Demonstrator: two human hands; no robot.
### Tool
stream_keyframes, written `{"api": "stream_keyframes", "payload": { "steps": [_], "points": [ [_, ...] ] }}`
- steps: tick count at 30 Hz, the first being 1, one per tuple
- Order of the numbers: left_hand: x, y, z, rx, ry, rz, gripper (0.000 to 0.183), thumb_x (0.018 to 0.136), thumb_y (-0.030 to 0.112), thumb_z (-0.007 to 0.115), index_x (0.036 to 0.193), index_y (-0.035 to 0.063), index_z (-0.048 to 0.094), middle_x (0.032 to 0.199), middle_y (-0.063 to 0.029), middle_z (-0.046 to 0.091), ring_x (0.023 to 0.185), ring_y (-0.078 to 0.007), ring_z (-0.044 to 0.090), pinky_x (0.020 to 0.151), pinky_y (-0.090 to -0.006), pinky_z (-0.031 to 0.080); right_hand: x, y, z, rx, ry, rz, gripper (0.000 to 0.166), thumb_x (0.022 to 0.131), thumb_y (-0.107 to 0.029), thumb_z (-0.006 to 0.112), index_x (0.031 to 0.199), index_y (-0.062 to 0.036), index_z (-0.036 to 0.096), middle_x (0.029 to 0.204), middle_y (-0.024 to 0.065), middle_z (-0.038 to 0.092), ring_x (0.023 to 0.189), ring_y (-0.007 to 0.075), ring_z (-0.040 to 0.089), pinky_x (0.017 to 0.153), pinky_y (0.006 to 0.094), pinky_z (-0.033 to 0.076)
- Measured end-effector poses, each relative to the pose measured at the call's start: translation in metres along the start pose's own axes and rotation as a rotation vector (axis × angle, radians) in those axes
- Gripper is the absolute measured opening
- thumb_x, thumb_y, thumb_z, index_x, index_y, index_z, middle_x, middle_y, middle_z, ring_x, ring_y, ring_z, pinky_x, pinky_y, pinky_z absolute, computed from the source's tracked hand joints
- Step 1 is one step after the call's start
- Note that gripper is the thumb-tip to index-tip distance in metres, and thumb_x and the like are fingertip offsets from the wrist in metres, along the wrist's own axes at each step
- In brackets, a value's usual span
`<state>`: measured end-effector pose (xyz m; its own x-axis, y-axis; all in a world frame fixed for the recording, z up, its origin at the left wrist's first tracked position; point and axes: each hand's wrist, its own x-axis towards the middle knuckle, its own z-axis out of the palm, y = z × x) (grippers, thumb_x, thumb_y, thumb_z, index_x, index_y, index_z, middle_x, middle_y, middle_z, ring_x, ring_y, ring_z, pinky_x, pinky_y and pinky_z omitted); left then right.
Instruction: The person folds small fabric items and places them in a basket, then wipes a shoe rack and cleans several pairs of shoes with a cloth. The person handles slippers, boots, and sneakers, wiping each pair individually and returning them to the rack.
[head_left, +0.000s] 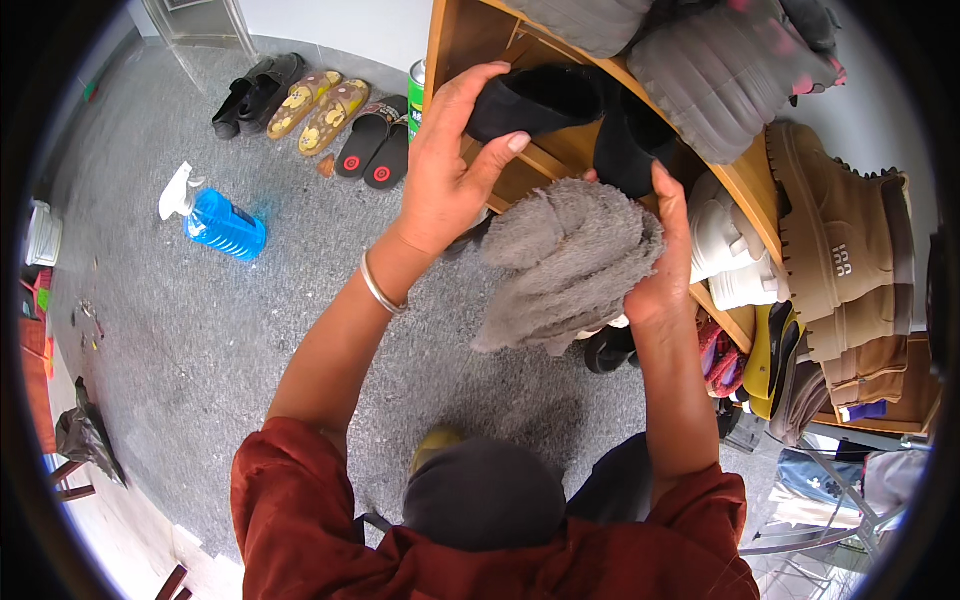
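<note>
My left hand (457, 165) grips a black shoe (491, 105) by one end, with its thumb on the near side and its fingers on the far side. My right hand (667, 255) holds a crumpled grey cloth (570, 262) that hangs below its fingers. The same hand's fingertips also touch the end of a second black shoe (626, 154), right beside the first. Both shoes are at the front of a wooden shoe rack (465, 30). The cloth covers part of my right hand's fingers.
A spray bottle of blue liquid (225, 225) lies on the grey floor (315, 255). Several slippers and shoes (334, 112) line the wall, beside a green can (415, 101). Grey padded footwear (697, 82) and brown boots (840, 225) sit atop the rack; white shoes (724, 232) are inside.
</note>
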<state>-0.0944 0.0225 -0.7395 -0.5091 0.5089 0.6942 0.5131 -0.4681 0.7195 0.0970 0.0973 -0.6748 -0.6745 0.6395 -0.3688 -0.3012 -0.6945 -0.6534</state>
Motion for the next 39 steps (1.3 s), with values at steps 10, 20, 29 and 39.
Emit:
{"api": "stream_keyframes", "payload": {
  "steps": [10, 20, 29, 39],
  "points": [
    [0.011, 0.003, -0.01, -0.433, 0.002, -0.182, 0.051, 0.099, 0.007, 0.065, 0.146, 0.0041, 0.045, 0.127, -0.005, 0.057, 0.111, -0.0109, 0.055, 0.095, -0.0239, 0.047, -0.015, 0.008, 0.017, 0.003, -0.012, -0.11, 0.052, 0.094, -0.053, 0.06, 0.117, -0.006, 0.063, 0.109, 0.0095, 0.069, 0.102, 0.0257, 0.066, 0.096, 0.0416, 0.052],
    [0.038, 0.026, -0.007, -0.454, -0.111, -0.045, 0.055, 0.097, 0.0, 0.064, 0.147, 0.0039, 0.042, 0.132, -0.0063, 0.053, 0.119, -0.0124, 0.052, 0.102, -0.0258, 0.043, -0.027, 0.008, 0.0, -0.098, 0.008, -0.206, 0.054, 0.095, -0.053, 0.058, 0.121, -0.0063, 0.06, 0.111, 0.0101, 0.067, 0.103, 0.0251, 0.066, 0.095, 0.0418, 0.052],
    [0.056, -0.052, 0.049, -0.264, 0.074, 0.019, 0.053, 0.095, -0.002, 0.063, 0.138, 0.002, 0.031, 0.12, -0.0137, 0.045, 0.104, -0.0216, 0.05, 0.095, -0.0341, 0.043, -0.004, 0.004, 0.008, 0.06, 0.1, -0.088, 0.056, 0.09, -0.055, 0.066, 0.118, -0.0066, 0.063, 0.109, 0.0092, 0.068, 0.102, 0.0267, 0.066, 0.095, 0.043, 0.052],
    [0.091, -0.044, 0.058, 0.603, 0.037, -0.165, 0.032, 0.095, 0.015, 0.063, 0.124, 0.0057, 0.056, 0.121, -0.0234, 0.057, 0.112, -0.0494, 0.057, 0.09, -0.0562, 0.051, 0.036, 0.006, 0.025, 0.155, -0.034, -0.025, 0.055, 0.09, -0.054, 0.067, 0.114, -0.0038, 0.066, 0.111, 0.0116, 0.071, 0.106, 0.0282, 0.066, 0.1, 0.0431, 0.051]
  ]
}}
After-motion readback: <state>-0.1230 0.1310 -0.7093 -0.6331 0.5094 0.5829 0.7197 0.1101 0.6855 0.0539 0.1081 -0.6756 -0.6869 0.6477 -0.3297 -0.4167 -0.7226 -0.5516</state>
